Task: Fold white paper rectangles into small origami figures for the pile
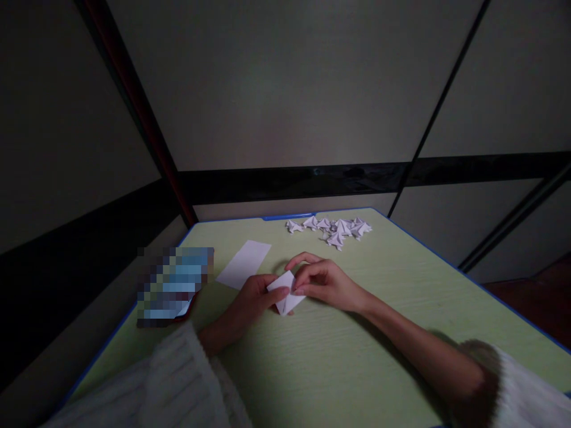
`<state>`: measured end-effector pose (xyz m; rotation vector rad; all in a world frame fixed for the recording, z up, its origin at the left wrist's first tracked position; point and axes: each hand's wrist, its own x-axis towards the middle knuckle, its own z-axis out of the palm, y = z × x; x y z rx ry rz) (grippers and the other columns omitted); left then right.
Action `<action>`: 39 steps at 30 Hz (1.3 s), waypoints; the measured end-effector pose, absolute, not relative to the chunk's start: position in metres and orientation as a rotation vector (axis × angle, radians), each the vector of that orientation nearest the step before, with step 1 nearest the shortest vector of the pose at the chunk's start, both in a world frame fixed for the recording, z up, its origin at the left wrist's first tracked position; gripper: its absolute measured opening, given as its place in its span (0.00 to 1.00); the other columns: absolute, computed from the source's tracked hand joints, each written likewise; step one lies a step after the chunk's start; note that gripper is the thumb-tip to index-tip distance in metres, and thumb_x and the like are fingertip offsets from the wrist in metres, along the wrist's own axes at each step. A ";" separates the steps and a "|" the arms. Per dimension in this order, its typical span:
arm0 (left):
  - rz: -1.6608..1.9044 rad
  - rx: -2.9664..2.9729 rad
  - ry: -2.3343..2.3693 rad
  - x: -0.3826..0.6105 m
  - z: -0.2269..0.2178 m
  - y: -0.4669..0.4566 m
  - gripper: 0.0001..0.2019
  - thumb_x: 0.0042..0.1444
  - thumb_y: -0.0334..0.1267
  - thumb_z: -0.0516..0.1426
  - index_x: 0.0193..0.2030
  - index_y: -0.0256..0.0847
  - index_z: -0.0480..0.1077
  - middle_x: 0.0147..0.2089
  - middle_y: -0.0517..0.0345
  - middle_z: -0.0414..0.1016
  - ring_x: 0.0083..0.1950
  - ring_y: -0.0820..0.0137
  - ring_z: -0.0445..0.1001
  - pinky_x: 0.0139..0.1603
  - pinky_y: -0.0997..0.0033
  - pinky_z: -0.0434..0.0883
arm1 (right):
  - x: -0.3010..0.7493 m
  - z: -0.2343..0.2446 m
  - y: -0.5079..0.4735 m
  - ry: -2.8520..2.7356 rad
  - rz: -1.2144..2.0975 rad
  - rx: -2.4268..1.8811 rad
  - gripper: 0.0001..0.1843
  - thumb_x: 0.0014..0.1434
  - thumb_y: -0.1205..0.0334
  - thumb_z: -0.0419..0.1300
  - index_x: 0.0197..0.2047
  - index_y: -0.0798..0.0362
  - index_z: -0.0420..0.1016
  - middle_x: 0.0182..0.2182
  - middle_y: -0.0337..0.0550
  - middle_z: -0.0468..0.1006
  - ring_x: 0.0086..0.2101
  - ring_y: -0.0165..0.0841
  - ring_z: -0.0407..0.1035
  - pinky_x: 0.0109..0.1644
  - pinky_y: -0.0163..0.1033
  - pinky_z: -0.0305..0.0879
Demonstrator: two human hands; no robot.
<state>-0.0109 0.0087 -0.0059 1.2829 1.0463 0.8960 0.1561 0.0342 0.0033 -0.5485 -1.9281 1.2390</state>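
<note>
Between my hands, a little above the table, is a small folded piece of white paper [282,304] with creases and pointed corners. My left hand [256,295] grips it from the left, thumb lying across its front and fingers mostly hidden behind. At its right edge my right hand [328,282] pinches the paper between thumb and curled fingers. Just beyond my left hand a flat white sheet of paper [246,261] lies on the table.
Several folded white paper figures [341,229] sit grouped at the far side of the pale green table [357,368], which has a blue edge. At the left lies a device with a lit, blurred-out screen [178,282]. Behind stands a panelled wall [285,89].
</note>
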 end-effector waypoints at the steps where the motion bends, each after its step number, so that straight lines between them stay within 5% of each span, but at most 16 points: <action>1: 0.884 1.267 1.046 -0.010 -0.005 0.009 0.10 0.39 0.40 0.58 0.25 0.33 0.67 0.19 0.61 0.71 0.23 0.72 0.70 0.25 0.75 0.64 | 0.156 0.003 0.034 -1.912 1.233 -0.560 0.02 0.45 0.72 0.59 0.23 0.59 0.71 0.37 0.44 0.65 0.35 0.27 0.63 0.37 0.36 0.61; 18: 0.775 1.408 1.167 -0.006 -0.006 0.008 0.04 0.39 0.33 0.58 0.20 0.33 0.68 0.15 0.63 0.70 0.17 0.75 0.68 0.18 0.79 0.62 | 0.149 -0.004 0.033 -1.809 1.290 -0.541 0.08 0.50 0.66 0.55 0.22 0.58 0.61 0.35 0.43 0.64 0.32 0.25 0.60 0.33 0.32 0.57; 28: 0.817 1.283 1.079 -0.008 -0.003 0.007 0.10 0.38 0.40 0.58 0.25 0.33 0.69 0.19 0.60 0.72 0.24 0.70 0.71 0.25 0.76 0.63 | 0.146 -0.008 0.034 -1.859 1.227 -0.605 0.09 0.49 0.63 0.56 0.22 0.57 0.61 0.28 0.39 0.62 0.27 0.24 0.59 0.29 0.31 0.56; 35: 0.795 1.255 1.029 -0.008 -0.004 0.008 0.11 0.39 0.41 0.57 0.25 0.32 0.69 0.19 0.58 0.72 0.23 0.68 0.71 0.27 0.73 0.65 | 0.144 -0.006 0.031 -1.856 1.168 -0.596 0.10 0.49 0.64 0.56 0.21 0.58 0.61 0.32 0.43 0.64 0.30 0.26 0.61 0.31 0.31 0.58; 39: 0.801 1.263 1.013 -0.008 -0.003 0.008 0.12 0.38 0.41 0.57 0.25 0.32 0.69 0.19 0.57 0.72 0.24 0.68 0.72 0.28 0.70 0.66 | 0.141 -0.006 0.029 -1.786 1.216 -0.737 0.11 0.50 0.60 0.55 0.22 0.56 0.59 0.22 0.37 0.64 0.23 0.24 0.59 0.25 0.30 0.56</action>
